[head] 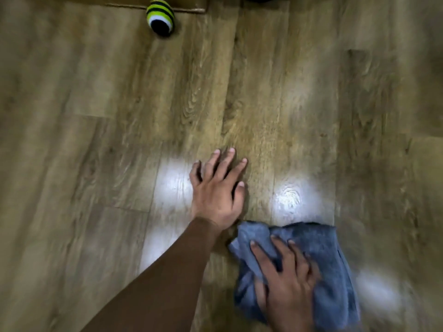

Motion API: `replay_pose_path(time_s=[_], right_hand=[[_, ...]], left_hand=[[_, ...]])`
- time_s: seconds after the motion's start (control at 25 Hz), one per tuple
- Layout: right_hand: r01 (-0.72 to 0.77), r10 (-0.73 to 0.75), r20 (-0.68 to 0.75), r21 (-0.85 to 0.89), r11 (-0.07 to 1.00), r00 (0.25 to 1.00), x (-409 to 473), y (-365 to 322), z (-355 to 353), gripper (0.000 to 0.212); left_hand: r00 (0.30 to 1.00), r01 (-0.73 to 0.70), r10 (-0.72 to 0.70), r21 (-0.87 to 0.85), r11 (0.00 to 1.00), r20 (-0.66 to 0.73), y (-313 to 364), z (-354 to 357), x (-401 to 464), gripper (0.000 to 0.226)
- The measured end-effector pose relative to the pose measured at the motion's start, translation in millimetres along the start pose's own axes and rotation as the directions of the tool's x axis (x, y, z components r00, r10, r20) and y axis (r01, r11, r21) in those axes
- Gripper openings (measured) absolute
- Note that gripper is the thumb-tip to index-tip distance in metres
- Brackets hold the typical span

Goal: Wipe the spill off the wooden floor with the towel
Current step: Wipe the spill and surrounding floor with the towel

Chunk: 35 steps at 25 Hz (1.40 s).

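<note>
Head view: right hand point(287, 281) presses flat on the crumpled blue towel point(318, 259) at lower right; left hand point(215, 190) braces, fingers spread, on wooden floor point(96, 116). A glossy wet-looking patch point(288, 197) lies just above the towel, nearer the right hand.

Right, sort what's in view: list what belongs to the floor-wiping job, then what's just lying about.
Part of the job:
- blue towel, crumpled on the floor
- right hand, pressing on the towel with spread fingers
- left hand, flat on the wooden floor beside the towel
- wet-looking shiny patch just beyond the towel, possibly the spill

Just lying about:
- striped green, black and white ball, far off
</note>
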State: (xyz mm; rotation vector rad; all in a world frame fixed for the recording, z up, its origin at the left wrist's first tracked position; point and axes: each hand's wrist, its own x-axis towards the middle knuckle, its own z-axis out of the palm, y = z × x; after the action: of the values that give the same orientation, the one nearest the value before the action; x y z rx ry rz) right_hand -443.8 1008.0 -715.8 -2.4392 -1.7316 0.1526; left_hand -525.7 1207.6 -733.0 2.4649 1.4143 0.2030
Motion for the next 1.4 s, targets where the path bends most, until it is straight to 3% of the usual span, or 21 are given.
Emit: replay_pose_path(time_s=[0.08, 0.16, 0.24, 0.32, 0.36, 0.44, 0.48, 0.52, 0.64, 0.76, 0.92, 1.04, 1.28, 1.4], right_hand=[[-0.012, 0.012, 0.000, 0.024, 1.000, 1.000, 6, 0, 0, 0.049], [-0.123, 0.124, -0.021, 0.041, 0.992, 0.992, 20, -9, 0, 0.048], [-0.213, 0.215, -0.037, 0.037, 0.976, 0.976, 41, -18, 5, 0.048], [-0.254, 0.257, -0.052, 0.061, 0.965, 0.965, 75, -24, 8, 0.049], [-0.266, 0.271, -0.076, 0.065, 0.962, 0.960, 96, -26, 11, 0.048], [-0.261, 0.268, -0.121, 0.068, 0.963, 0.956, 144, -32, 17, 0.045], [-0.255, 0.263, -0.142, 0.069, 0.964, 0.954, 171, -36, 20, 0.044], [-0.255, 0.262, -0.168, 0.062, 0.965, 0.950, 200, -41, 24, 0.042], [-0.278, 0.273, -0.208, 0.004, 0.961, 0.939, 281, -62, 34, 0.039], [-0.256, 0.250, -0.182, -0.010, 0.967, 0.951, 342, -106, 39, 0.040], [0.085, -0.088, -0.113, -0.030, 0.996, 0.990, 344, -200, 43, 0.042], [0.347, -0.348, -0.045, -0.012, 0.938, 0.937, 281, -254, 51, 0.049], [0.458, -0.457, 0.065, -0.003, 0.889, 0.887, 179, -213, 49, 0.056], [0.467, -0.461, 0.107, -0.034, 0.884, 0.881, 179, -167, 43, 0.058]], left_hand=[[0.999, 0.023, -0.019, -0.148, 0.989, 0.028, -3, -6, 0, 0.051], [1.000, 0.027, -0.028, -0.310, 0.950, 0.003, -22, -20, -3, 0.045], [0.995, 0.022, -0.046, -0.260, 0.965, -0.088, -66, -37, -16, 0.042], [0.968, 0.174, -0.193, -0.124, 0.977, -0.163, -131, -54, -36, 0.043], [0.922, 0.324, -0.336, -0.091, 0.942, -0.193, -163, -63, -45, 0.045], [0.746, 0.616, -0.621, -0.102, 0.781, -0.240, -207, -69, -58, 0.051], [0.683, 0.686, -0.685, -0.101, 0.721, -0.253, -215, -68, -60, 0.051], [0.678, 0.696, -0.688, -0.075, 0.714, -0.261, -218, -63, -58, 0.050], [0.737, 0.643, -0.618, 0.001, 0.766, -0.275, -219, -56, -56, 0.044], [0.726, 0.660, -0.635, 0.008, 0.751, -0.265, -226, -52, -57, 0.047], [0.729, 0.663, -0.638, 0.024, 0.748, -0.246, -226, -50, -56, 0.047], [0.725, 0.662, -0.638, 0.008, 0.749, -0.261, -229, -51, -58, 0.047], [0.722, 0.664, -0.659, -0.055, 0.745, -0.209, -224, -66, -57, 0.044], [0.827, 0.538, -0.538, -0.049, 0.842, -0.164, -254, -82, -70, 0.039]])
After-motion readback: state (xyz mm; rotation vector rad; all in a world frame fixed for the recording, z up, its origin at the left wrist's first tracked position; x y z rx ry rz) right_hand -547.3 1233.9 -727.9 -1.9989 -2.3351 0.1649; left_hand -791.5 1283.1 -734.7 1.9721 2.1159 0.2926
